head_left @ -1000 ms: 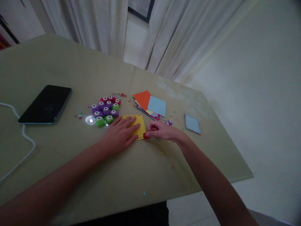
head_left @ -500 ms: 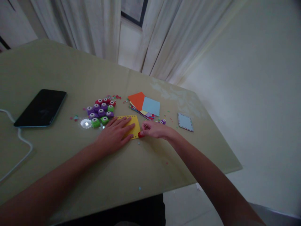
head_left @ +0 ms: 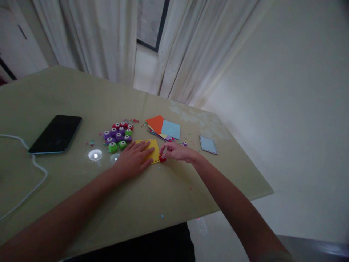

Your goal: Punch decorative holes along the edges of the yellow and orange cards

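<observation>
My left hand (head_left: 135, 157) lies flat with fingers spread on a yellow sheet of paper (head_left: 154, 148), holding it against the table. Small punched holes run along the sheet's top and bottom edges. At the sheet's right edge, my right hand (head_left: 176, 151) has its fingers curled over a small red craft punch (head_left: 163, 158). Most of the punch is hidden under the fingers. Just left of the sheet stands a group of purple, green and red craft punches (head_left: 119, 137), several in all.
A stack of coloured paper (head_left: 170, 129) lies beyond my hands, and a light blue sheet with a punched border (head_left: 208, 144) lies to the right. A black tablet (head_left: 56, 134) with a white cable (head_left: 40, 168) rests at left. Tiny paper bits are scattered about.
The view has tilted up a little, so the table sits lower. My right hand's fingers look slightly more arched over the red punch; my left hand stays on the yellow sheet.
</observation>
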The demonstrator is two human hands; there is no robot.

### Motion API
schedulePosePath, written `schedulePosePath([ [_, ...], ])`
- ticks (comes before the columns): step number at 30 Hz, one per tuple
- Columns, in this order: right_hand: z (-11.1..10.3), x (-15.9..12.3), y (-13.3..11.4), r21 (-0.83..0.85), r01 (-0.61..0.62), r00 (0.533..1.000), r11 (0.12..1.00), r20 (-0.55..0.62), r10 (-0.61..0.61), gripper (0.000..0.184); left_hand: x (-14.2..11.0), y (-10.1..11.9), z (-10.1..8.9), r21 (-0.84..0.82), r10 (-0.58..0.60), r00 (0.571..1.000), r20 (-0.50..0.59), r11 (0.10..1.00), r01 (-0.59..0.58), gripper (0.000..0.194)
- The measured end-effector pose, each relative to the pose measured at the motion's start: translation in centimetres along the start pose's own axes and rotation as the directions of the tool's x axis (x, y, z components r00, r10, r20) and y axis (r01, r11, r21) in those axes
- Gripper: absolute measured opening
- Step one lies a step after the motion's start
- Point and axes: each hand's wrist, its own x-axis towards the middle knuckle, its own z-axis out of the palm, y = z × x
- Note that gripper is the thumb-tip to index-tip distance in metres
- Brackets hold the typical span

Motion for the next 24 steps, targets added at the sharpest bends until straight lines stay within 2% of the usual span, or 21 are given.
schedulePosePath([
  [4, -0.2, -1.6, 0.7, -0.068, -0.037, 0.991, 0.997, -0.131, 0.028, 0.025, 0.0, 0.1, 0.0, 0.006, 0.001, 1.0, 0.008, 1.0, -0.001, 0.051],
  [9, 0.1, -3.6, 1.8, -0.195, -0.155, 0.925, 0.968, -0.372, 0.074, 0.014, -0.3, 0.2, 0.1, -0.023, -0.004, 0.999, -0.04, 1.0, 0.003, 0.049],
  [13, 1.5, -3.1, 0.6, -0.305, -0.211, 0.868, 0.929, -0.495, 0.035, 0.016, -0.4, 0.4, -0.1, -0.015, 0.025, 0.999, -0.048, 1.0, -0.026, 0.05],
  [15, 2.3, -1.8, -0.9, -0.367, -0.135, 0.868, 0.92, -0.491, -0.069, 0.016, -0.4, 0.5, -0.2, -0.02, 0.055, 0.997, -0.05, 0.998, -0.056, 0.05],
  [18, 3.3, 1.3, -3.6, -0.369, 0.129, 0.888, 0.92, -0.371, -0.273, 0.015, -0.4, 0.6, -0.5, -0.04, 0.086, 0.995, -0.044, 0.995, -0.088, 0.055],
  [21, 3.7, 4.8, -6.2, -0.332, 0.357, 0.859, 0.873, -0.25, -0.446, 0.028, -0.5, 0.7, -0.9, -0.06, 0.09, 0.996, -0.005, 0.994, -0.09, 0.061],
  [24, 3.8, 7.7, -7.8, -0.303, 0.47, 0.834, 0.829, -0.156, -0.53, 0.04, -0.6, 0.8, -1.3, -0.067, 0.08, 0.996, 0.033, 0.995, -0.078, 0.055],
])
